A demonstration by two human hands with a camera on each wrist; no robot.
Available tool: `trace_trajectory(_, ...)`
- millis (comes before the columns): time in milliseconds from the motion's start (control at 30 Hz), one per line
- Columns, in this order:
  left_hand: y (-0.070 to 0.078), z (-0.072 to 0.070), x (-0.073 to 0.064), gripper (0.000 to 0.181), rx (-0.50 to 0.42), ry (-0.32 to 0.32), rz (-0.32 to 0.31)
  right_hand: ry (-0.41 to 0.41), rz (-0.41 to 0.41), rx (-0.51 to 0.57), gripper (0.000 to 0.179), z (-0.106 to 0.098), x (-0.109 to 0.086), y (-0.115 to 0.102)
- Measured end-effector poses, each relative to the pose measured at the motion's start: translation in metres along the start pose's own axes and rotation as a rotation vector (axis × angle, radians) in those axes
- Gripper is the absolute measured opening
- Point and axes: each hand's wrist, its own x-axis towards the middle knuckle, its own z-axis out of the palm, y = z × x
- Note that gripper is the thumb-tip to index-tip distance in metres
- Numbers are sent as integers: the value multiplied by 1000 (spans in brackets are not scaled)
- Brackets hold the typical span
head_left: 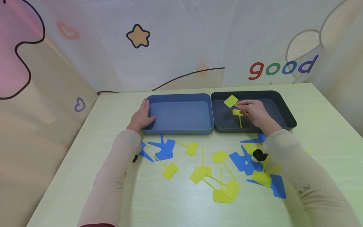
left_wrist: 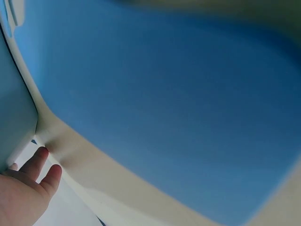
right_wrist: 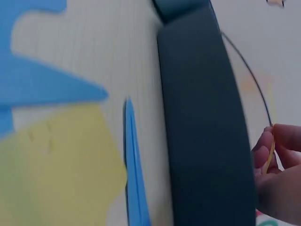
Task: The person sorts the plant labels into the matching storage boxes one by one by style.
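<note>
My right hand [head_left: 255,113] pinches the stem of a yellow plant label [head_left: 231,101] above the black tray [head_left: 283,117]. Another yellow plant label [head_left: 240,117] lies inside that tray, just below the held one in the head view. My left hand [head_left: 141,117] rests at the left end of the blue-grey tray [head_left: 181,115], thumb over the rim and fingers along the outside. In the right wrist view, my right hand [right_wrist: 282,165] shows past the tray's dark side wall [right_wrist: 202,122], with the thin yellow stem between thumb and fingers.
Several yellow labels [head_left: 170,171] and blue labels [head_left: 167,148] lie scattered on the pale table [head_left: 170,205] in front of the trays, some overlapping. The right sleeve [head_left: 300,170] partly covers the right-hand cluster. A printed curtain [head_left: 181,47] hangs behind the table.
</note>
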Motion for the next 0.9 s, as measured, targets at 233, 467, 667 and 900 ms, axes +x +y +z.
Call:
trace_trajectory(233, 2, -2, -1, 82, -5, -10, -8, 220, 117, -14, 39, -22, 18, 17)
trace_trajectory(467, 2, -1, -1, 83, -10, -14, -14, 356, 202, 44, 36, -36, 24, 26)
trace_trajectory(667, 1, -1, 0, 83, -6, 4, -8, 404, 260, 106, 30, -42, 24, 27)
trace_trajectory(900, 1, 0, 0, 83, -4, 2, -16, 460, 306, 60, 31, -45, 20, 26)
